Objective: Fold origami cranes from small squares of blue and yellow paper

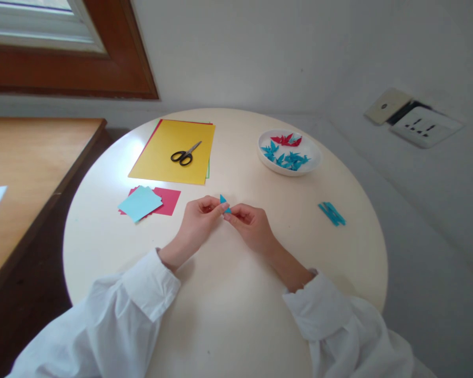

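Note:
Between my two hands is a small piece of folded blue paper (223,199), held just above the middle of the round table. My left hand (203,215) pinches it from the left with thumb and fingertips. From the right, my right hand (252,223) grips its lower corner in the same way. The fingertips cover much of the paper, so its full shape is hidden. Left of my left hand lie light blue square sheets (141,203) overlapping pink sheets (171,201).
Black-handled scissors (186,155) rest on large yellow paper (157,152) at the back left. A white dish (270,167) at the back right holds blue and red folded paper pieces (295,160). Blue paper strips (331,213) lie near the right edge of the round table (228,315).

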The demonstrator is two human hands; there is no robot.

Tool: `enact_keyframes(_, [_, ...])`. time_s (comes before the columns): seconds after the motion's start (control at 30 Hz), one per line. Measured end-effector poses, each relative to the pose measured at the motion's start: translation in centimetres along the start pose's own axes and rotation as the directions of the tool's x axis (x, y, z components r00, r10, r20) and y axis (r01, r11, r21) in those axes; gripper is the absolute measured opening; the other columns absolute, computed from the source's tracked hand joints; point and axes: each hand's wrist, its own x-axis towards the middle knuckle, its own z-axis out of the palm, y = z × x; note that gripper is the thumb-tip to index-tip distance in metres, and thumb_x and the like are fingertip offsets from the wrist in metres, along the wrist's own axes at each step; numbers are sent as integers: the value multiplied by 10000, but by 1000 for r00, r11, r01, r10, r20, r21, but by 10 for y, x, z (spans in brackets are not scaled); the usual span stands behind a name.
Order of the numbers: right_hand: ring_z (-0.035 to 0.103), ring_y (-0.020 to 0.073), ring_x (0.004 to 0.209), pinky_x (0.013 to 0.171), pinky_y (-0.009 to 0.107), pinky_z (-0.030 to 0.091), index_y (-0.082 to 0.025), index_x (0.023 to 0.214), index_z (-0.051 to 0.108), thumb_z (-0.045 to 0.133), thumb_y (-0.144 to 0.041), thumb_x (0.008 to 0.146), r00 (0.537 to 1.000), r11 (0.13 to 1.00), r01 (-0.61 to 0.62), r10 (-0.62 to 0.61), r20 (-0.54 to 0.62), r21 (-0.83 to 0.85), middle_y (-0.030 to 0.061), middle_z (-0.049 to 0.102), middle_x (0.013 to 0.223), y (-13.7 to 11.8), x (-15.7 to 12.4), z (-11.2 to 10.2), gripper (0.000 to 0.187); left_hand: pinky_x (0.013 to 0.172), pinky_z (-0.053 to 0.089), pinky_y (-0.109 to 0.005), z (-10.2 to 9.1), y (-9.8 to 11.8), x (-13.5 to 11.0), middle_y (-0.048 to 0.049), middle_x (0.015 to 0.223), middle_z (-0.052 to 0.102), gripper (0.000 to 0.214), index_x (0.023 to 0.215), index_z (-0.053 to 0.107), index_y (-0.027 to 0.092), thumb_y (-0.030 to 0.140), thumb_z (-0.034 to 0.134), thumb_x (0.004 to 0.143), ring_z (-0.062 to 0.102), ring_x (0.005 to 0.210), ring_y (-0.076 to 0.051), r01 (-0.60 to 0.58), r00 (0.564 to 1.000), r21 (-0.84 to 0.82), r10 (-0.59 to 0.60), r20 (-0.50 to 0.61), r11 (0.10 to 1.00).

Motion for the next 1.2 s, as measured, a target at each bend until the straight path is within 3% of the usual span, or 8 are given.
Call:
enact_keyframes(0.3, [489, 113, 567, 558, 255, 407, -175, 617, 598, 612, -445, 730, 1000, 1000, -12, 12, -8, 22, -7, 580, 587, -4, -1, -1, 293, 541, 348, -231, 0, 5, -2, 6, 607, 563, 193, 612, 631, 147, 325, 699, 645, 481, 586, -108, -7, 995, 5, 7, 100, 1000])
enact_keyframes(0.6, [479, 110, 554, 534, 249, 387, -184, 628, 650, 649, -489, 688, 999, 999, -44, 44, 8, 23, -14, 595, 587, -5, 0, -2, 311, 520, 324, -230, -4, 1, -1, 14, 605, 493, 189, 559, 632, 155, 295, 692, 671, 439, 560, -94, -134, 988, 67, 128, 80, 989])
enact_keyframes(0.87, [546, 133, 597, 581, 260, 433, -195, 650, 673, 666, -355, 691, 997, 998, -22, 25, -73, 51, -4, 656, 638, -3, 1, -1, 165, 568, 358, -230, -1, 4, -1, 7, 626, 572, 169, 644, 663, 153, 316, 685, 682, 472, 593, -97, 23, 995, -96, -14, 100, 995])
enact_keyframes(0.97, [567, 138, 614, 601, 265, 441, -197, 668, 684, 663, -293, 691, 995, 999, -8, 13, -103, 53, -2, 671, 654, -2, 2, -2, 101, 539, 333, -222, 0, 7, -1, 20, 586, 540, 189, 663, 669, 145, 329, 710, 651, 426, 550, -78, 69, 995, -163, -57, 76, 984])
enact_keyframes(1.2, [579, 140, 646, 604, 263, 441, -200, 695, 682, 657, -259, 699, 988, 999, 46, -45, -146, 1, 3, 677, 691, -3, 0, -2, 64, 524, 317, -230, -2, 9, -1, 53, 476, 416, 261, 576, 594, 154, 368, 738, 619, 385, 497, -74, 158, 980, -269, -119, 157, 950])
